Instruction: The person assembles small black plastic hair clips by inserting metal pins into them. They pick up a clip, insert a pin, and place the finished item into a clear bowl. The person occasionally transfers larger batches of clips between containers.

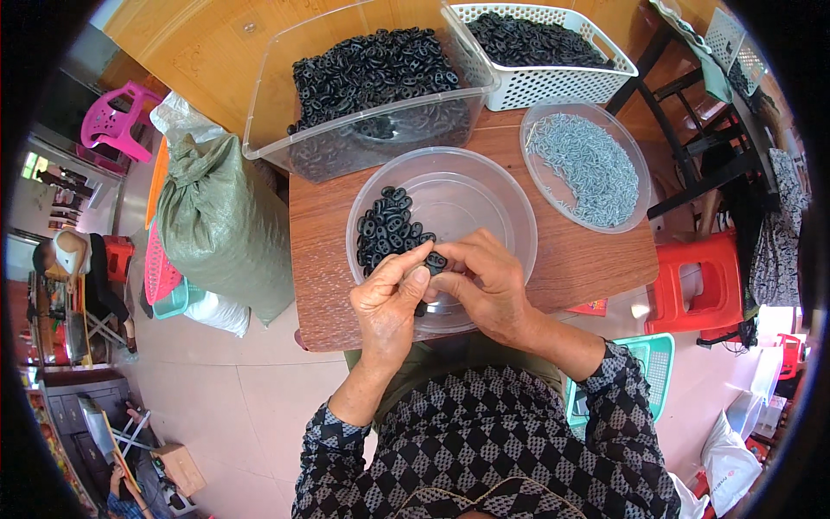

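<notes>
Both hands meet over the near part of a round clear plastic tub (526, 208) and pinch one small black oval plastic piece with holes (436, 260). My left hand (389, 303) grips its left side between thumb and fingers. From the right, my right hand (491, 287) closes on the same piece with thumb and forefinger. Several similar black oval pieces (391, 223) lie heaped along the left side of the tub. What else may sit between the fingertips is too small to make out.
On the wooden table (596, 275) stand a clear bin (259, 130) and a white basket (562, 85), both full of black pieces. A round lid (644, 186) holds silvery screws (588, 169). A tied green sack (225, 225) leans left; a red stool (700, 281) stands right.
</notes>
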Demonstrator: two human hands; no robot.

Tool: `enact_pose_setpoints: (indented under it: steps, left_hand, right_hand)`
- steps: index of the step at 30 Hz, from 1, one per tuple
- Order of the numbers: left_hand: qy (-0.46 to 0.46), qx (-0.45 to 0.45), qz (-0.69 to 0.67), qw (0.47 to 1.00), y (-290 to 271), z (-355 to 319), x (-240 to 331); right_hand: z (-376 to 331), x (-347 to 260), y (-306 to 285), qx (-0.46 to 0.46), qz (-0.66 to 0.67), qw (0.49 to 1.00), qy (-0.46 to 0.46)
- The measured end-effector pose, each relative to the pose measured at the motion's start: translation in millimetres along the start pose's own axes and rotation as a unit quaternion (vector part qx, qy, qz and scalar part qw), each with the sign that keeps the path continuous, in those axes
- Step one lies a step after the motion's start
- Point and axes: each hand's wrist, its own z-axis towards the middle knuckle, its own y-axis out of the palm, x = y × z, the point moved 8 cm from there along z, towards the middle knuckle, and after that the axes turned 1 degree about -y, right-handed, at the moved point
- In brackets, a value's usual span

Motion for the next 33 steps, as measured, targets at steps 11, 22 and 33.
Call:
enact_pose_setpoints:
  steps: [11,22,33]
  left_hand:
    - [0.037,0.030,0.063,0.997,1,-6,4]
    - [0.137,0.036,0.101,0.985,8,-11,28]
    - [0.167,0.049,0.099,0.980,8,-12,33]
  right_hand:
    - [-1,-3,2,-0.004,-0.003,1.000,-0.024]
    - [2,-18,-4,0.006,0.002,0.999,-0.053]
    - [2,-27,-5,0.015,-0.021,0.997,-0.078]
